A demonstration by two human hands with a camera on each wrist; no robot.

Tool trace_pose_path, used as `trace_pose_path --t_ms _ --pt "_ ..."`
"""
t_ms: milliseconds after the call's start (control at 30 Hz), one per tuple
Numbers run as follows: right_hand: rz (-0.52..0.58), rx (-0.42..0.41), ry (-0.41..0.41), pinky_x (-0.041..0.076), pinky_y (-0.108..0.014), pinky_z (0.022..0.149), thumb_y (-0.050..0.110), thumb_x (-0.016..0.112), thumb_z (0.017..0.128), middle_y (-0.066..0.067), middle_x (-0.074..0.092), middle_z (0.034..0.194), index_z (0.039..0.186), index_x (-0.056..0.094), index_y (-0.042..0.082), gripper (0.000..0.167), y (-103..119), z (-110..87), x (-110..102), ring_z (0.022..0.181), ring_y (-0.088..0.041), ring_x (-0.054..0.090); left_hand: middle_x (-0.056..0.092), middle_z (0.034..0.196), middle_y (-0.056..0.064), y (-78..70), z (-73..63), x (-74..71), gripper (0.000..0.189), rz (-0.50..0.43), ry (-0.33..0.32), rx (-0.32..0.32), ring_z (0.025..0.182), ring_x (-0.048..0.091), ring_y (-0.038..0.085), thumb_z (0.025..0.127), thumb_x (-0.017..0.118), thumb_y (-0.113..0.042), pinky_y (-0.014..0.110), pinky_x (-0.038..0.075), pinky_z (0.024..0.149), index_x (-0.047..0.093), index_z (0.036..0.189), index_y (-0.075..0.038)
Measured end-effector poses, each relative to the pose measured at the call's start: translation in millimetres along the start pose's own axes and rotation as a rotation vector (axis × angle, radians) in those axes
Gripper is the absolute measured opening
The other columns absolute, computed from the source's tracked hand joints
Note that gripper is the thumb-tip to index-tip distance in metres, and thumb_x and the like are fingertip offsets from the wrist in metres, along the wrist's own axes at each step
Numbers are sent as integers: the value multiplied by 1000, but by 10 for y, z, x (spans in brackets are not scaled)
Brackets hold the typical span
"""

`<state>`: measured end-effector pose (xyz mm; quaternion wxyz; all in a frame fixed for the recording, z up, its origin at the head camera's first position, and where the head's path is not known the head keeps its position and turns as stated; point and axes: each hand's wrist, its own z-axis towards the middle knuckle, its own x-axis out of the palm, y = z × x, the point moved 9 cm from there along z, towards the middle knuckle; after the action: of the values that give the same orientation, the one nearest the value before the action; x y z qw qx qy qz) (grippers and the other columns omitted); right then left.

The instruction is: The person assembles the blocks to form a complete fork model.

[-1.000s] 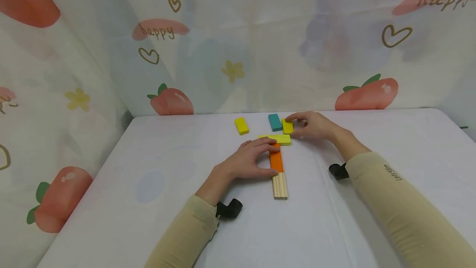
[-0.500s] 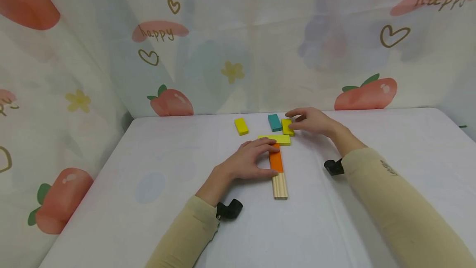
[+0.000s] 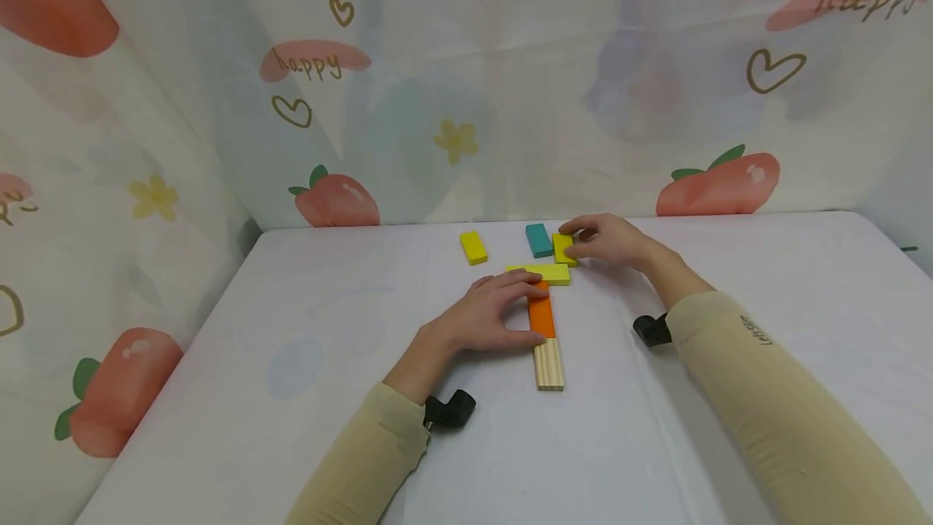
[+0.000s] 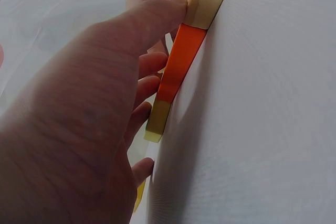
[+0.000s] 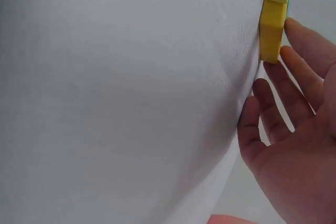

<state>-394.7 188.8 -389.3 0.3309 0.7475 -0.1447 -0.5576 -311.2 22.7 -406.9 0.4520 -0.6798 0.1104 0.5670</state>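
Note:
My left hand lies along the left side of a row of flat blocks, fingers extended. Its fingertips touch the orange block and the light yellow-green block set crosswise at the far end. The thumb touches near the joint with the plain wooden block, which the left wrist view also shows. Farther off, my right hand has its thumb and fingertips at a yellow block. That block meets the yellow-green one in the right wrist view. A teal block lies just left of it.
Another yellow block lies apart on the left. A white cloth covers the table. Behind it hangs a printed fabric backdrop, close beyond the far edge. Black cameras are strapped at both wrists.
My right hand has shifted slightly left, its thumb moving from the near end of the yellow block up onto its right side. The yellow block has edged slightly nearer. My left hand stays still.

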Motion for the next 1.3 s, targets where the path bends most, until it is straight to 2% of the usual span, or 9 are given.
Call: trace_pose_path --t_ms 833,1300 --pt "-27 -1 -1 36 -60 109 23 67 97 -26 49 142 141 55 2 50 13 1 14 126 -44 44 41 156 -8 11 -9 -14 58 0 19 -27 145 28 6 91 69 -47 44 18 121 58 143 -24" --pt "-14 3 -15 39 -59 107 23 66 98 -26 50 141 140 56 2 49 28 -37 1 125 -43 46 38 157 -9 6 -19 1 58 14 32 -41 147 24 6 92 67 -50 44 16 121 57 144 -24"
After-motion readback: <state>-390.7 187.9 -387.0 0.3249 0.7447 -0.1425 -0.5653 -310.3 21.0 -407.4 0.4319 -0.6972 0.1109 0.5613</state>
